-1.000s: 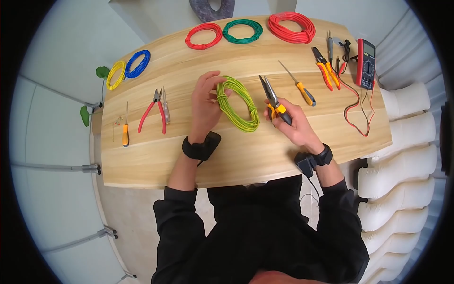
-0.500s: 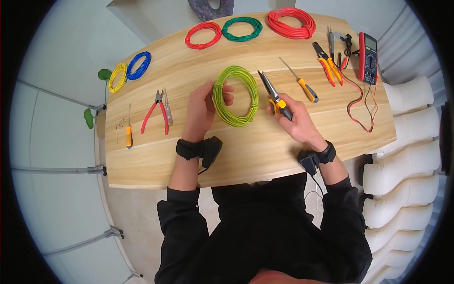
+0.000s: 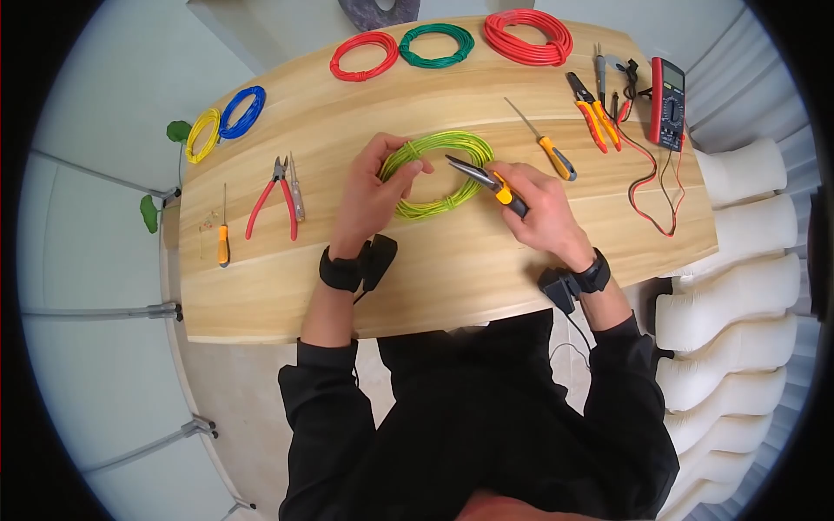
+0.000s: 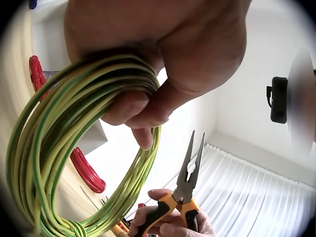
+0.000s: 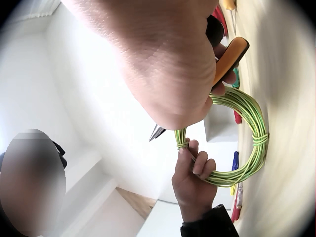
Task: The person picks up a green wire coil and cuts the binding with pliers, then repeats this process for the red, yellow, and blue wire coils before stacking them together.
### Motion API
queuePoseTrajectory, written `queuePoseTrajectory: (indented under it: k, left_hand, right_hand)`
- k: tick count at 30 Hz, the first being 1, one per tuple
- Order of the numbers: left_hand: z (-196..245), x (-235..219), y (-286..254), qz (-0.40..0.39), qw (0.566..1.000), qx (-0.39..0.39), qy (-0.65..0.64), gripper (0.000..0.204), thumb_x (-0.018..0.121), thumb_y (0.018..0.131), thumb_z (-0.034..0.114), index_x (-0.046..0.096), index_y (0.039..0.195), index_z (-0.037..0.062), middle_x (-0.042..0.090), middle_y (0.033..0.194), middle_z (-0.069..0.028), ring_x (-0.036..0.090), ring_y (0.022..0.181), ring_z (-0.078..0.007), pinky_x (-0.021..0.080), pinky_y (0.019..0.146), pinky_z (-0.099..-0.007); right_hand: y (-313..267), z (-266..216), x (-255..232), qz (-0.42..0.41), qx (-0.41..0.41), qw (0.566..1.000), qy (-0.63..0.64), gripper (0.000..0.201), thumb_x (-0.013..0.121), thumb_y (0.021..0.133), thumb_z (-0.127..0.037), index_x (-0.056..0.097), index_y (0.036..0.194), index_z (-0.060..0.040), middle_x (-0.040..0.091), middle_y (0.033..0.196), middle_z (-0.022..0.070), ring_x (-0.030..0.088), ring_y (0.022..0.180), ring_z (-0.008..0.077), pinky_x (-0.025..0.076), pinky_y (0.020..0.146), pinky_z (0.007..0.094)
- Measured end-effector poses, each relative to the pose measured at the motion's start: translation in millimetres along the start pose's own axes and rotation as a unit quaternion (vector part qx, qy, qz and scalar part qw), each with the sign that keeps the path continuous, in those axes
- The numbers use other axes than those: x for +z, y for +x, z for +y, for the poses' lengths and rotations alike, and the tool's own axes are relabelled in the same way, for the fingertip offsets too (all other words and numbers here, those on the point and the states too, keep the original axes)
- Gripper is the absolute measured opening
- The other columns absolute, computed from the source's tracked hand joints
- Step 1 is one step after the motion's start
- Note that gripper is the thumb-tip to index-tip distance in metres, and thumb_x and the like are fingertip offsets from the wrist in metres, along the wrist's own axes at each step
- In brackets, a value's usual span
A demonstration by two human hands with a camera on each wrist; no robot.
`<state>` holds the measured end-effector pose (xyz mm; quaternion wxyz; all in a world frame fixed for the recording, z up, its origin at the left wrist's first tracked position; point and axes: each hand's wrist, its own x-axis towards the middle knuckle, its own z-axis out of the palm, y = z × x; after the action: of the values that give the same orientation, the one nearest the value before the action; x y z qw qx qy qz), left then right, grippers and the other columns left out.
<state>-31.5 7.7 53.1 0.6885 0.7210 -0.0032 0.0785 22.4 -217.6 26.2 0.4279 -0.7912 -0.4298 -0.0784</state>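
My left hand grips a coil of green-and-yellow wire by its left side, thumb across the strands. The coil is held above the table, and in the left wrist view its bound loops hang below the fingers. In my right hand are long-nose pliers with orange-and-black handles. Their nose points left and overlaps the coil's right side in the head view. The left wrist view shows the plier tips slightly parted, with nothing between them. Most of the pliers are hidden behind my right hand in the right wrist view.
Red, green and larger red coils lie along the far edge. Diagonal cutters and a screwdriver lie left. A second screwdriver, wire strippers and a multimeter lie right.
The pliers have swung from pointing up to pointing left, coming over the coil's right side. The coil has tilted flatter, and my left thumb has come across its strands.
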Motion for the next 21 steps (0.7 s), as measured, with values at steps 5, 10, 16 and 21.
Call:
queuePoseTrajectory:
  k: [5,10,16,21]
  left_hand:
    - [1,-5,0,0.012,0.999,0.008,0.048,0.021,0.058,0.08,0.004,0.056,0.101,0.0008,0.061,0.074,-0.0032,0.046,0.057,-0.0032,0.037,0.052,-0.0184]
    - [6,-4,-3,0.015,0.993,0.061,0.099,0.025,0.06,0.077,0.002,0.059,0.102,-0.0012,0.063,0.074,-0.0055,0.055,0.067,-0.0077,0.044,0.063,-0.022]
    - [1,-2,-3,0.01,0.987,0.113,0.117,0.026,0.06,0.075,0.002,0.059,0.102,-0.0007,0.064,0.076,-0.0091,0.057,0.068,-0.0095,0.044,0.065,-0.0233]
    - [1,-1,-3,0.009,0.985,0.123,0.123,0.025,0.06,0.076,0.003,0.059,0.101,-0.0008,0.065,0.077,-0.01,0.057,0.068,-0.0116,0.045,0.065,-0.024]
  right_hand:
    - [12,-10,-16,-0.016,-0.05,0.985,-0.162,0.05,0.06,0.059,0.002,0.053,0.107,-0.006,0.056,0.086,0.014,0.055,0.076,0.0314,0.046,0.064,0.0364]
    - [14,-18,-27,-0.06,-0.036,0.967,-0.243,0.049,0.064,0.058,0.0,0.053,0.106,-0.0053,0.056,0.084,0.0127,0.055,0.077,0.0305,0.046,0.065,0.0369]
    - [19,-29,-36,-0.054,-0.054,0.949,-0.305,0.041,0.064,0.065,-0.009,0.052,0.104,-0.0064,0.054,0.08,0.0104,0.054,0.074,0.0283,0.044,0.066,0.0361]
    - [22,-32,-37,-0.06,-0.053,0.935,-0.344,0.042,0.064,0.064,-0.008,0.053,0.104,-0.0061,0.053,0.08,0.0105,0.054,0.075,0.0271,0.044,0.065,0.0362]
